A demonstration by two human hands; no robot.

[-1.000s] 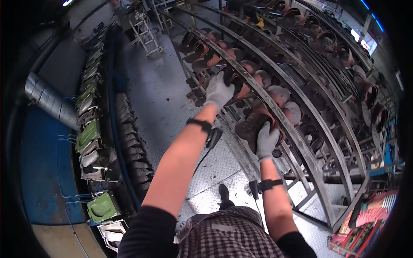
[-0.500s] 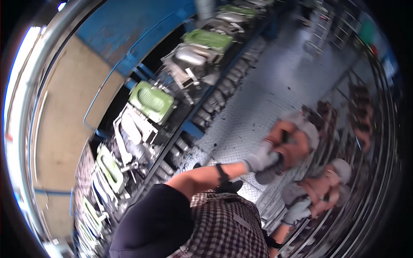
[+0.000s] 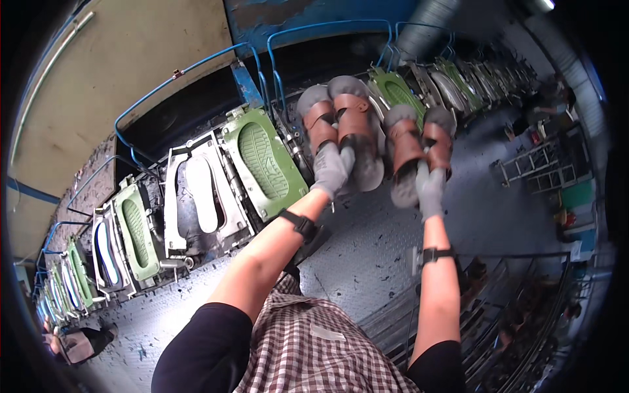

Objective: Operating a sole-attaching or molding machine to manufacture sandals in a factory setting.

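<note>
My left hand (image 3: 332, 171), in a grey glove, grips a pair of brown sandals (image 3: 354, 121) fitted on grey foot-shaped lasts. They hang in the air beside the row of sole moulds. Farther right, my gloved right hand (image 3: 430, 188) is closed on a second pair of brown sandals (image 3: 403, 144), also on grey lasts. The gloves and lasts partly hide where the fingers grip. Left of the first pair lies an opened green sole mould (image 3: 264, 161) with a patterned cavity. Next to it, a metal mould frame (image 3: 175, 213) has a white sole-shaped piece (image 3: 202, 187) in it.
Several more moulds run along the line to the far left and far right. Blue tubing (image 3: 314, 27) arches over them. At the lower right stands a metal rack (image 3: 400, 308). A ladder-like metal frame (image 3: 537, 169) is farther right. Another person (image 3: 82, 344) appears at the far lower left.
My view has swung away from the rack toward the mould line. Both hands have moved from beside the rack to beside the moulds, each carrying its pair of sandals.
</note>
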